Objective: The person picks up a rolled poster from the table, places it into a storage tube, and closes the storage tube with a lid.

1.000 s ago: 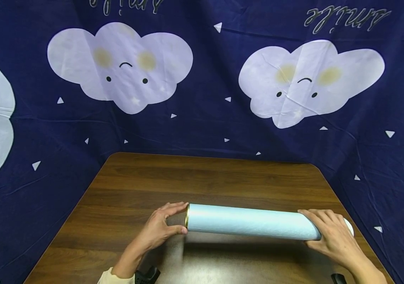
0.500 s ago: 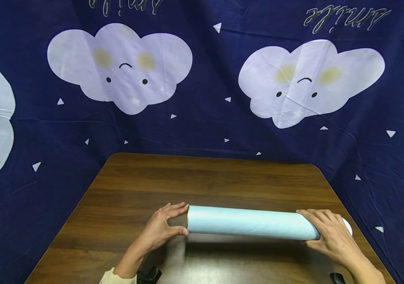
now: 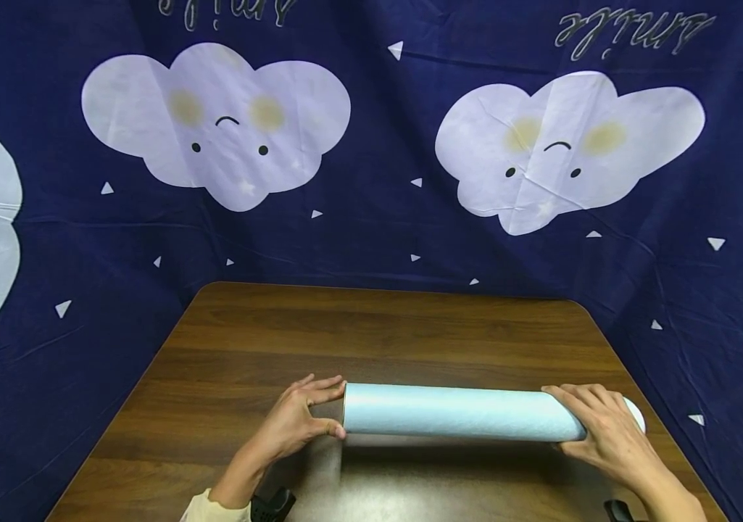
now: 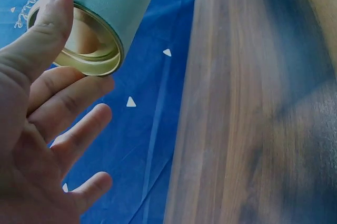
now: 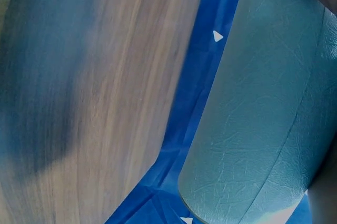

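A long light blue tube is held lengthwise above the table, running left to right in the head view. My left hand pinches its left end between thumb and fingertips. In the left wrist view that end shows a recessed gold metal cap; the thumb lies over the rim, two fingers touch the edge below, and the other fingers are spread apart. My right hand grips the tube near its right end, fingers over the top and thumb on the near side. The right wrist view shows the wrinkled, leather-like covering with a lengthwise seam.
Below the tube lies a brown wood-grain table with rounded far corners. A dark blue cloth printed with white clouds and small triangles hangs behind it and at both sides.
The tube's left end has come slightly down and nearer in the head view, and its gold rim has turned almost out of sight. Both hands keep their hold.
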`<state>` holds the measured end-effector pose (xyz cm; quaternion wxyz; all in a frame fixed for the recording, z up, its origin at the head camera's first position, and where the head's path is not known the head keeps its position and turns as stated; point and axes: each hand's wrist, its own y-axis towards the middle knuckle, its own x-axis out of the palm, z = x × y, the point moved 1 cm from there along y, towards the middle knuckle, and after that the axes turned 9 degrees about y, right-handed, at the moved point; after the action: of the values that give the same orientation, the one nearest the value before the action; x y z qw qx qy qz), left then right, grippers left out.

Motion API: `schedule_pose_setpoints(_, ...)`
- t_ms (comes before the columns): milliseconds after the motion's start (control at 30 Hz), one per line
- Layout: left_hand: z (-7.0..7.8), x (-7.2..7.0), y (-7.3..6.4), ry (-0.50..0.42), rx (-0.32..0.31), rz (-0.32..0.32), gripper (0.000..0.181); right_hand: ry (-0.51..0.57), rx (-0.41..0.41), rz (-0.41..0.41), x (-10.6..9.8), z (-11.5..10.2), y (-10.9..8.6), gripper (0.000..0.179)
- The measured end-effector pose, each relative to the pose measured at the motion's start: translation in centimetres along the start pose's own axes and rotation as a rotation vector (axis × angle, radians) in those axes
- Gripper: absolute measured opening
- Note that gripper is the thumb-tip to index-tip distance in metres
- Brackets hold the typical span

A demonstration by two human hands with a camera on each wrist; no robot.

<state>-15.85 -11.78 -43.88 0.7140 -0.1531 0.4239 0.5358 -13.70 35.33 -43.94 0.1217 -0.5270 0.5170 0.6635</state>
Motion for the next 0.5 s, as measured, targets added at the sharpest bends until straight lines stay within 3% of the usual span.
schedule_pose_setpoints(167,0.0,0.2,0.1,-0.008,-0.001,0.007,0.073,-0.005,0.003,-0.007,-0.2,0.1,-0.1,0.085)
schedule_pose_setpoints(367,-0.2,0.4,0.2,-0.001,0.050,0.052,0.069,-0.025,0.008,-0.006,-0.8,0.2,0.3,0.084)
schedule_pose_setpoints(500,-0.1,0.2,0.3,-0.035,0.018,0.048,0.070,-0.038,-0.003,0.003,-1.0,0.2,0.6,0.083)
